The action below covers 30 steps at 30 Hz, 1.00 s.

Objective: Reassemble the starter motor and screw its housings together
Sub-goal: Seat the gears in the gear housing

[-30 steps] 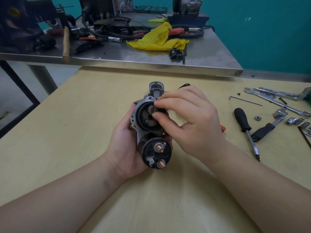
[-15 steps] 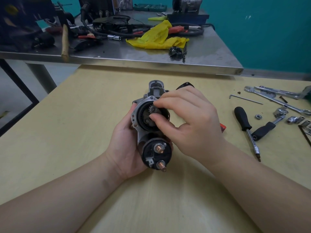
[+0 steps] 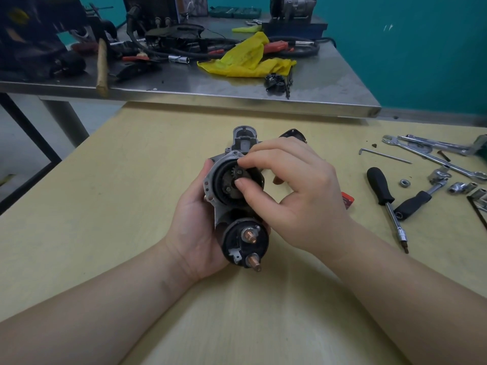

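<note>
My left hand (image 3: 193, 227) grips the starter motor's grey drive housing (image 3: 210, 185) from the left and underneath, just above the yellow table. The housing's open end faces me, and the black solenoid (image 3: 245, 242) with two copper studs sits at its near end. Inside the opening, my right hand (image 3: 292, 191) pinches a small toothed gear (image 3: 238, 173) between thumb and forefinger. A black part (image 3: 292, 133) shows behind my right fingers, mostly hidden.
Right of my hands lie a black-handled screwdriver (image 3: 379, 187), a ratchet (image 3: 419, 200), wrenches (image 3: 432, 156), a hex key (image 3: 383, 154), a nut (image 3: 404, 183) and sockets (image 3: 461, 187). A small red object (image 3: 347, 200) peeks from behind my right hand. The steel bench (image 3: 263, 97) behind holds a yellow rag (image 3: 247, 61), cables and a hammer (image 3: 102, 67).
My right thumb and forefinger have shifted slightly on the small gear inside the housing. The motor and my left hand stay nearly in place.
</note>
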Each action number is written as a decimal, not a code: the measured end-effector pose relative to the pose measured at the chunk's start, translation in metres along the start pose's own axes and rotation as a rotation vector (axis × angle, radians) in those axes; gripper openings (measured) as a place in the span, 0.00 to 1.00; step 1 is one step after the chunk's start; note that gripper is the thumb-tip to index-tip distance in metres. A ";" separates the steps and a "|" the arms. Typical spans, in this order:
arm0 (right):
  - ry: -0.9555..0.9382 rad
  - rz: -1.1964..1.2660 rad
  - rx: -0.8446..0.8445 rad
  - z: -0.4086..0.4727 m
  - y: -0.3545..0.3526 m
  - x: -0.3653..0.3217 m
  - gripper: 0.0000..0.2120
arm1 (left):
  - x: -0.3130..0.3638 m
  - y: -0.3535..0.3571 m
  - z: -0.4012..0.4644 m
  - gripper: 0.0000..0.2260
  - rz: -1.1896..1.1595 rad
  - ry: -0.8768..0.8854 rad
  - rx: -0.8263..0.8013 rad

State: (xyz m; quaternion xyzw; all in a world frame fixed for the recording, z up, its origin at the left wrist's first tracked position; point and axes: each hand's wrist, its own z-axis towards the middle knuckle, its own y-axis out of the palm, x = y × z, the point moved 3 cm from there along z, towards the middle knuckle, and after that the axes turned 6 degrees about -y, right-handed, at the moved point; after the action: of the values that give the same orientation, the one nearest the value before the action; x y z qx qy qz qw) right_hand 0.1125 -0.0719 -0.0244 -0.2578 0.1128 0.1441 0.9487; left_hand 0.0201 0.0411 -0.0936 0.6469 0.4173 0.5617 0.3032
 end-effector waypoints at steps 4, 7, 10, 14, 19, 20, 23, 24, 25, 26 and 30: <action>0.020 0.003 0.003 -0.001 0.001 0.001 0.05 | 0.002 -0.005 0.000 0.29 0.029 0.000 0.029; 0.013 0.014 -0.003 -0.002 0.000 0.002 0.04 | 0.004 -0.008 0.002 0.25 0.033 -0.011 0.030; 0.016 0.036 0.013 -0.004 0.001 0.004 0.07 | 0.005 -0.008 0.002 0.24 0.025 0.002 0.027; 0.131 0.068 0.040 -0.013 0.002 0.013 0.10 | 0.018 -0.009 -0.001 0.26 -0.022 0.049 0.053; 0.225 -0.128 -0.090 -0.030 0.010 0.033 0.06 | 0.058 -0.022 -0.008 0.20 -0.162 0.238 0.204; 0.214 -0.154 -0.141 -0.031 0.012 0.034 0.06 | 0.064 -0.024 -0.008 0.19 -0.169 0.280 0.234; 0.154 -0.167 -0.278 -0.035 0.019 0.030 0.05 | 0.074 -0.028 -0.005 0.19 -0.189 0.364 0.299; 0.149 -0.171 -0.319 -0.036 0.022 0.029 0.05 | 0.075 -0.029 -0.004 0.21 -0.188 0.372 0.315; 0.154 -0.177 -0.361 -0.036 0.024 0.028 0.05 | 0.075 -0.029 -0.003 0.23 -0.185 0.373 0.325; 0.163 -0.182 -0.408 -0.036 0.026 0.027 0.07 | 0.075 -0.030 -0.002 0.25 -0.180 0.373 0.325; 0.159 -0.165 -0.667 -0.035 0.040 0.027 0.14 | 0.069 -0.030 -0.003 0.27 -0.123 0.334 0.296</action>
State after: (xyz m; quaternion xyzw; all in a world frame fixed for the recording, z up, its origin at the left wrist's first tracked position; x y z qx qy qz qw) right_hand 0.1195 -0.0517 -0.0798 -0.5722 0.1119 0.0752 0.8089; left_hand 0.0126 0.1156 -0.0857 0.5557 0.5782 0.5741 0.1652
